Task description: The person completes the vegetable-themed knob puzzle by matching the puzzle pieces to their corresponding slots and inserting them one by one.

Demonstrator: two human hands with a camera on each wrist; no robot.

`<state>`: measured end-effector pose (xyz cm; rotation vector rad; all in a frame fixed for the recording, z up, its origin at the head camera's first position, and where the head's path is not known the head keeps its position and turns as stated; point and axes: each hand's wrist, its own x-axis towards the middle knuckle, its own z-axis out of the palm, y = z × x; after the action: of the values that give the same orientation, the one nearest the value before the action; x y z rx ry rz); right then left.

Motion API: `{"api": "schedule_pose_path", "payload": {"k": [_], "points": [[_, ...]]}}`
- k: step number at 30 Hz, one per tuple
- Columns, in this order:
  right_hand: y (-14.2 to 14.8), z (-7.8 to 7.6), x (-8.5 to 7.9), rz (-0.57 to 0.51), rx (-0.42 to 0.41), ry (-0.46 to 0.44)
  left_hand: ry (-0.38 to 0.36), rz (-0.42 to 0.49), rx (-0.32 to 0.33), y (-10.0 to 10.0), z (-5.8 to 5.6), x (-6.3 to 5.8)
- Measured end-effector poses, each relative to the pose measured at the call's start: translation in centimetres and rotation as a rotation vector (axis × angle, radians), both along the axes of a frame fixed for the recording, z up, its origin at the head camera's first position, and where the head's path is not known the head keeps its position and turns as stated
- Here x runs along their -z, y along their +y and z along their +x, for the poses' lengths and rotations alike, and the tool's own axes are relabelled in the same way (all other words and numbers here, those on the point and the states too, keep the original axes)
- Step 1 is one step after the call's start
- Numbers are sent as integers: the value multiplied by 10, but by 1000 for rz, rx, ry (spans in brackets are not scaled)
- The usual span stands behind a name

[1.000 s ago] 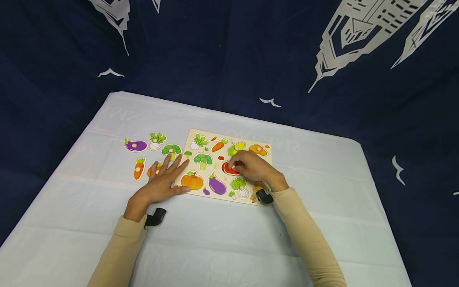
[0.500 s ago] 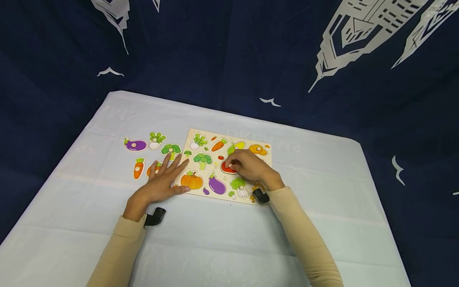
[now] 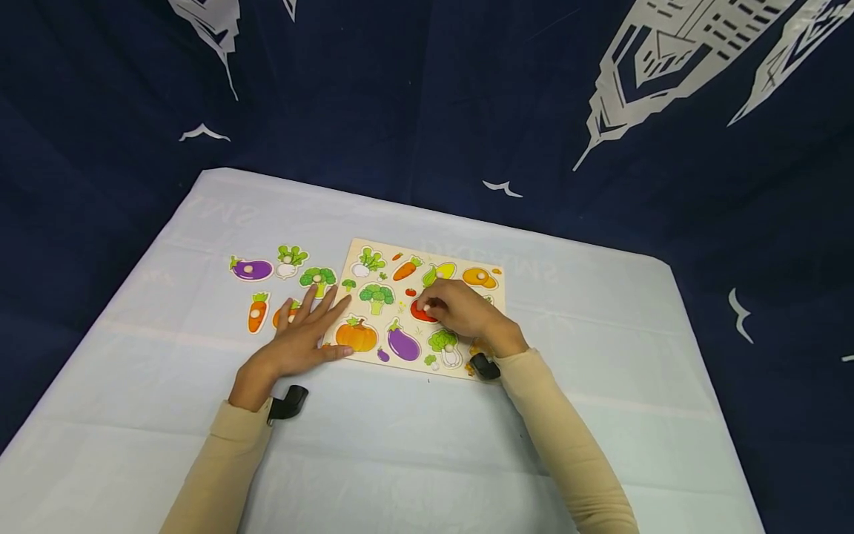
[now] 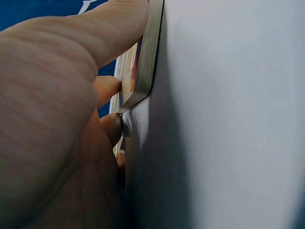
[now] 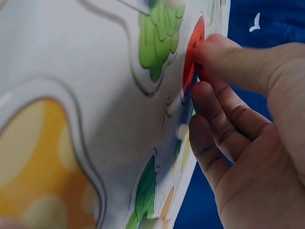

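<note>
My right hand pinches the red tomato piece over the middle of a wooden vegetable puzzle board. In the right wrist view, thumb and forefinger meet at the face of the tomato piece, which lies close against the board; the other fingers curl loosely beside it. My left hand lies with fingers spread across the board's left edge, its thumb at the lower left corner by the pumpkin picture. The left wrist view has the thumb resting along the board's thick edge.
Loose knobbed pieces lie left of the board: an eggplant, a white radish, a broccoli, a carrot and an orange piece partly under the left fingers. A white cloth covers the table; a dark blue curtain hangs behind.
My right hand has shifted slightly left with the tomato piece, which looked raised and offset half a second ago and now lies lower on the board. The left hand has stayed put.
</note>
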<state>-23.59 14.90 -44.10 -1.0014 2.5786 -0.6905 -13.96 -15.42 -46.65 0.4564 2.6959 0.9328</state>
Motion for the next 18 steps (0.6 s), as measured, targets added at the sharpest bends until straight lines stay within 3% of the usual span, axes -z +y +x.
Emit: {"api": "schedule_pose_path", "payload": {"k": [8, 14, 18], "points": [[14, 9, -9, -111, 76, -5, -7, -6, -2, -1, -1, -2], [40, 10, -15, -283, 123, 51, -7, 2, 1, 1, -1, -1], [59, 13, -18, -394, 215, 87, -9, 2, -2, 1, -1, 0]]}}
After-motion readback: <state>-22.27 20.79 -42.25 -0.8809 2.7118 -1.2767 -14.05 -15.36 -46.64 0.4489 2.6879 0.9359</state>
